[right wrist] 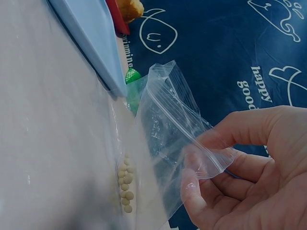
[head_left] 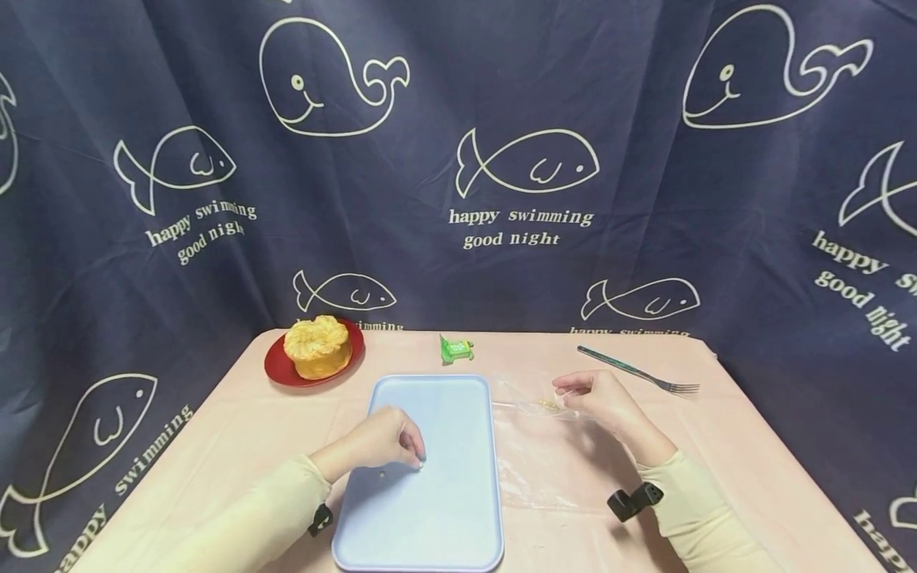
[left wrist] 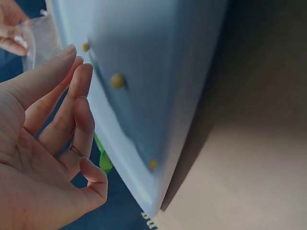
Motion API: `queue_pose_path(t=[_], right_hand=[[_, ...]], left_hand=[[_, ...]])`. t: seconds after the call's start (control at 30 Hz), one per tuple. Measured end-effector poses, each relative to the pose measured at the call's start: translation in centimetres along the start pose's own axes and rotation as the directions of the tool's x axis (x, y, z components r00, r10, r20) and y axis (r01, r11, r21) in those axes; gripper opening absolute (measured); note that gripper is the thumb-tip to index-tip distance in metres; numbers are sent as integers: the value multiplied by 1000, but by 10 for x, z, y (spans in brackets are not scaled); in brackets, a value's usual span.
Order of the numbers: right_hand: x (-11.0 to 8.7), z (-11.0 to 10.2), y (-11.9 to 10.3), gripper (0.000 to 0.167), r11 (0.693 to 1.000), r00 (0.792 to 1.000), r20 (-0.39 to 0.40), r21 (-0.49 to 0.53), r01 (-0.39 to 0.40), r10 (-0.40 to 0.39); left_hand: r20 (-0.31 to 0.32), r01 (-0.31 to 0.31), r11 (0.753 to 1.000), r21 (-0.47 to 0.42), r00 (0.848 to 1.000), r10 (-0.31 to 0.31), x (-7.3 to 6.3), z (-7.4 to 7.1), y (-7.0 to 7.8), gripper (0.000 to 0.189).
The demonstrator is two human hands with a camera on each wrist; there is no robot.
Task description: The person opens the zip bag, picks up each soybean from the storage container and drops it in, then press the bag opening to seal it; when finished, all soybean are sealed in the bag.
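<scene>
My left hand (head_left: 383,440) is over the light-blue tray (head_left: 444,525), thumb and fingertips close together near its surface. In the left wrist view, small round yellowish balls like soybeans (left wrist: 117,80) lie scattered on the tray. One (left wrist: 85,47) is right by the thumb tip, and no ball shows between the fingers. My right hand (head_left: 598,402) pinches a clear zip-lock bag (right wrist: 165,124) by its upper corner, to the right of the tray. Several more of the yellowish balls (right wrist: 126,179) lie gathered low in the bag. The bag's zip strip crosses near the right fingertips.
A red plate (head_left: 282,368) bearing a round yellow cake or bread (head_left: 318,350) stands at the back left. Behind the tray lies a small green packet (head_left: 456,348). A fork (head_left: 637,371) lies at the back right. A dark patterned curtain (head_left: 458,159) hangs behind the pink-covered table (head_left: 236,446).
</scene>
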State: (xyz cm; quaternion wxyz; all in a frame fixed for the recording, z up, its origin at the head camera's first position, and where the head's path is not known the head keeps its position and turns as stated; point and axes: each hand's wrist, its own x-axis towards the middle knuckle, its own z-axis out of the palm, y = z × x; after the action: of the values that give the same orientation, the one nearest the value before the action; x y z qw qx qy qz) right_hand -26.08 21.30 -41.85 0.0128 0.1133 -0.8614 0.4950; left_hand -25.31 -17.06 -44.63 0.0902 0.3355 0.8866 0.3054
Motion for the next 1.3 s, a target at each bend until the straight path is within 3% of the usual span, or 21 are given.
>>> queue_pose_path(t=[0.4,0.57,0.73,0.93,1.1,1.3], right_hand=[[-1,2,6,37,1000,1000,-7,-15,-13,12],[-3,3,5,35,1000,1000,-6,-5,-15,15],[-2,3,5,35,1000,1000,-10,-5,-17,16],[-2,0,2,36,1000,1000,-8,-28,-6,6],[-2,-1,1,35,1000,1000,-10,-22,-4,4],[0,-1,1,35,999,1000,-18,-30,18,-18]], left_hand=[[-14,-16,999,36,1000,17,-1,11,4,17],[-40,-30,999,13,999,30,8,11,6,13],[-166,-50,998,-23,985,45,30,10,18,6],[-326,-93,995,-29,942,79,66,8,45,6],[-378,-129,991,-38,920,105,100,14,66,8],[-390,-150,989,-13,911,133,133,25,80,8]])
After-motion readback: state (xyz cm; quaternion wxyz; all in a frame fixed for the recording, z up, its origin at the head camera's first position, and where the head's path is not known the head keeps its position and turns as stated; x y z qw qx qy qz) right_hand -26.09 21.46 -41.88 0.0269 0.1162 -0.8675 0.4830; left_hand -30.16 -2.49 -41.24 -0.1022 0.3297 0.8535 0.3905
